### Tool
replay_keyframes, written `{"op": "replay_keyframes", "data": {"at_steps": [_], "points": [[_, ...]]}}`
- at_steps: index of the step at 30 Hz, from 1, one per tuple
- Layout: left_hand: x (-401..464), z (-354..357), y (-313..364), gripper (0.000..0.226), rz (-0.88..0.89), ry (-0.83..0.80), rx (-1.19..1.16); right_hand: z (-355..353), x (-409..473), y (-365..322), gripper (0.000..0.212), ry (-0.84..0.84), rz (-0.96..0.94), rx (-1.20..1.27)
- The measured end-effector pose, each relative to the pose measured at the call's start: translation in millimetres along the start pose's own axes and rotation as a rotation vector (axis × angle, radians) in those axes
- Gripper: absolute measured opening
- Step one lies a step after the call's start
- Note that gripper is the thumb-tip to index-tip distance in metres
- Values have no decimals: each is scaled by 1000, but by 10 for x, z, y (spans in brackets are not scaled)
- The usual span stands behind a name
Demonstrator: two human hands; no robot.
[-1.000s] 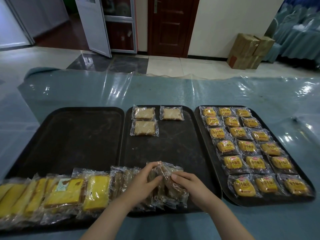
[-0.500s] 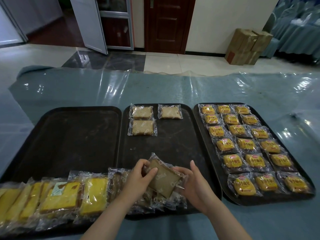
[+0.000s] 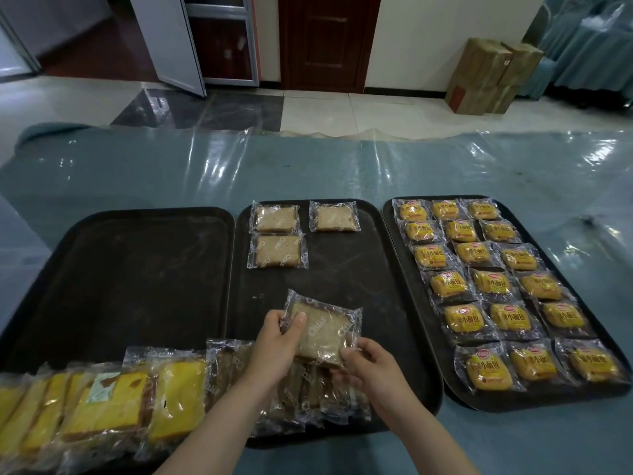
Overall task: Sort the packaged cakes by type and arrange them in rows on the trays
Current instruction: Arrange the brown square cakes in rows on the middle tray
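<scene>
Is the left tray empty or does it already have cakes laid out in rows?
No rows yet. The left tray shows bare dark surface; only a loose line of yellow cakes overlaps its near edge, leaning on one another.

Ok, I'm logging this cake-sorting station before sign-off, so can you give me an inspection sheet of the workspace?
Surface: table under glossy clear plastic sheeting.
Job's things: left tray bare apart from yellow cakes along its near edge; middle tray holds three brown cakes at its far end, unsorted pile near; right tray filled with small yellow buns in rows of three.
Clutter: nothing seen.
Hands: left hand and right hand both hold one brown packaged cake.
Cables: nothing seen.
Surroundings: cardboard boxes, doors, tiled floor.
</scene>
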State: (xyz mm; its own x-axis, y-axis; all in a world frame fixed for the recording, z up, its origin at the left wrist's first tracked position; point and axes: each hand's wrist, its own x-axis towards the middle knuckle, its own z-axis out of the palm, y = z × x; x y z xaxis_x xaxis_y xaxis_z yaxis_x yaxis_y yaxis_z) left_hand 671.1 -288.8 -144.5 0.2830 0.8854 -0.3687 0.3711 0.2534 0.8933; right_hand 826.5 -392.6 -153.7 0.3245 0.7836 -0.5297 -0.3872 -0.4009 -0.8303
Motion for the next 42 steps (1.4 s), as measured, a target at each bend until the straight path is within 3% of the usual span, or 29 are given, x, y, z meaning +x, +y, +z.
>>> {"op": "replay_keyframes", "data": {"at_steps": [7, 15, 25, 30, 42], "points": [[239, -20, 47, 25, 65, -63, 144, -99, 335, -156, 13, 72, -58, -82], [598, -119, 66, 48, 133, -107, 409, -244, 912, -483, 15, 151, -74, -104], [1033, -191, -69, 56, -39, -192, 800, -281, 1790, -663, 22, 237, 6, -146], [1069, -203, -174, 60, 11, -203, 949, -298, 2102, -736, 25, 227, 29, -186], [1056, -212, -225, 59, 54, -186, 1018, -285, 2496, -877, 24, 273, -65, -500]]}}
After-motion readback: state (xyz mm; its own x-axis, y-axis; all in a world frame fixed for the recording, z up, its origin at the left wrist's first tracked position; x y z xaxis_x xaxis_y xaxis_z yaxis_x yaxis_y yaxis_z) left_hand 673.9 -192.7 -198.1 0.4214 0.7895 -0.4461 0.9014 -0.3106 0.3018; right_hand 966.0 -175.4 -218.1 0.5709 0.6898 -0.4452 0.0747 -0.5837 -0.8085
